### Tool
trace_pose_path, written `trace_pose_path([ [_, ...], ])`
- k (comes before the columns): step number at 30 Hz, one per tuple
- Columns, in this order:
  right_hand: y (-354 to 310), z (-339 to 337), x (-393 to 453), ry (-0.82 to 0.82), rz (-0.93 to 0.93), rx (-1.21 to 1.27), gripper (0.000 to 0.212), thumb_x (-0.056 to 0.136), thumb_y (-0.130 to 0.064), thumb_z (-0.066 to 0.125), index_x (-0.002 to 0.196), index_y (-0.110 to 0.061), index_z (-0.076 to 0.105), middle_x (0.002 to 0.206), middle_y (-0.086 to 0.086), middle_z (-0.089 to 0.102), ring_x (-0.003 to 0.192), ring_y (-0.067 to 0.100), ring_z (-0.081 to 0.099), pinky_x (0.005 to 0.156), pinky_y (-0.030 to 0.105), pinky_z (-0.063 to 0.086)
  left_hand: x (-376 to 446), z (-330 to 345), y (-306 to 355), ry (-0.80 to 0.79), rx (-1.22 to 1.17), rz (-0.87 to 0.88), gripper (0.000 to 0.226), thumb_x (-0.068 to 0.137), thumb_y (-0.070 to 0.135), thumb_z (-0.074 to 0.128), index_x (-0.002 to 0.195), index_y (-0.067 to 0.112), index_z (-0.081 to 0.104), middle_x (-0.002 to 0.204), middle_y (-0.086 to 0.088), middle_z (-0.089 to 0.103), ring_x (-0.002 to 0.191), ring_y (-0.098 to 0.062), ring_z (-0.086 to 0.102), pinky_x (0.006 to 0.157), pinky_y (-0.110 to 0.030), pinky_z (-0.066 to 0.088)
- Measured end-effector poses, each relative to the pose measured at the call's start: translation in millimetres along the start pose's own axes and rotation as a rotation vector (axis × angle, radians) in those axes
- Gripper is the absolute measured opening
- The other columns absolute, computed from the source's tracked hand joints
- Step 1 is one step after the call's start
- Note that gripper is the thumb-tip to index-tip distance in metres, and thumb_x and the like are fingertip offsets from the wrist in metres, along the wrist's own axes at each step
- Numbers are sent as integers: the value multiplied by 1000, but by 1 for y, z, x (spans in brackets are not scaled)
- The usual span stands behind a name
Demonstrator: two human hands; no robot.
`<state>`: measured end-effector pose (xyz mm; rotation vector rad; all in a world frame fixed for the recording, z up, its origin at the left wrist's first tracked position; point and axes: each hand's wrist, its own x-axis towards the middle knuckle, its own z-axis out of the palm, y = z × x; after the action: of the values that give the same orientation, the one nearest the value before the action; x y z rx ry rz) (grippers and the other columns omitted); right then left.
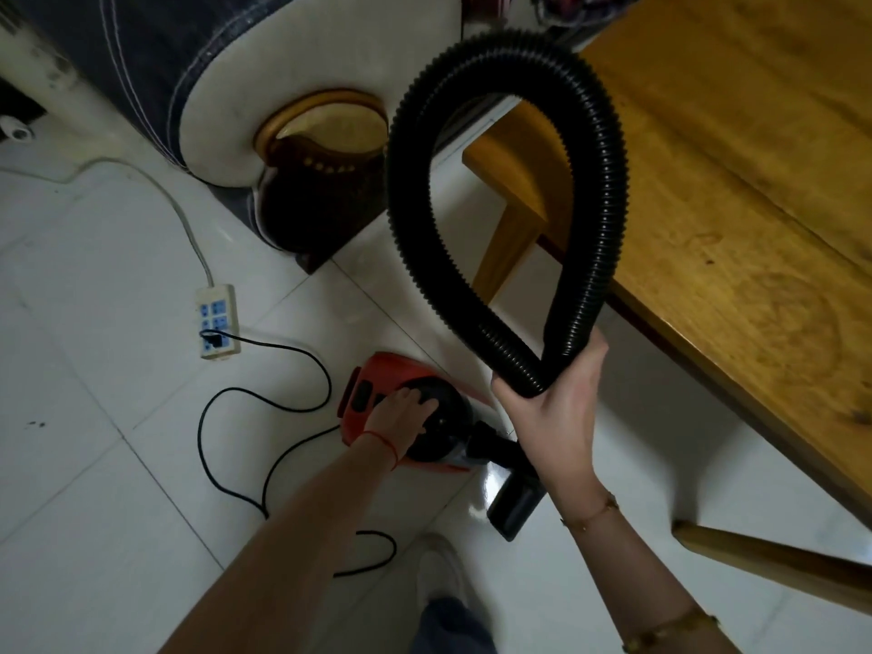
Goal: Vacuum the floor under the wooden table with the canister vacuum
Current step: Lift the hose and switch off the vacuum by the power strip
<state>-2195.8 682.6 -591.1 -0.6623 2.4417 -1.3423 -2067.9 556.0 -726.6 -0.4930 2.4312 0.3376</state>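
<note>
Setup step: left hand (401, 413) rests on vacuum (415, 417) at lower centre, grip unclear; right hand (552, 403) grips looped hose (500, 181); next, likely power on, nozzle under surface (731, 191).

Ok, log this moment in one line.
left hand on vacuum | right hand holds hose looped | nozzle on floor

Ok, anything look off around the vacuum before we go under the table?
The hose is doubled into a big loop, both runs gripped by the right hand. The black cord lies in loose coils on the floor beside the vacuum.
</note>
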Motion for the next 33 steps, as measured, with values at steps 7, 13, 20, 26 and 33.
trace_pose_path([
  [7,-2,11,0,-25,-20,-19,112,65,-40,85,148,-14,14,137,-11,29,132,5,32,108,18,30,-2,3,12,83,-39,-69,46,99,20,45,143,12,34,140,-11,43,131,-28,39,111,-34,27],
  [13,1,12,-2,-47,-18,-98,120,63,-40,88,150,-11,9,147,3,30,137,15,32,112,43,36,-17,-1,19,125,-255,-114,53,99,18,43,148,7,25,150,-9,32,143,-25,23,120,-32,14],
  [20,5,14,-2,-125,19,-75,101,67,-23,86,143,-19,19,132,-4,36,125,11,39,106,41,42,-53,-28,15,208,-483,-124,56,98,18,43,150,8,23,152,-8,29,141,-21,24,117,-28,21],
  [26,0,18,7,-150,37,-135,92,62,-27,88,131,-15,28,120,2,40,113,17,46,95,40,49,-65,-60,3,313,-985,-192,47,90,9,47,136,19,46,135,1,50,124,-12,48,104,-22,35],
  [33,-33,33,32,-225,25,-85,80,62,-32,89,115,-26,30,110,0,42,102,13,50,82,38,55,-74,-132,-3,455,-1701,-171,15,93,7,53,105,1,59,95,-5,64,92,-11,62,80,-16,50],
])
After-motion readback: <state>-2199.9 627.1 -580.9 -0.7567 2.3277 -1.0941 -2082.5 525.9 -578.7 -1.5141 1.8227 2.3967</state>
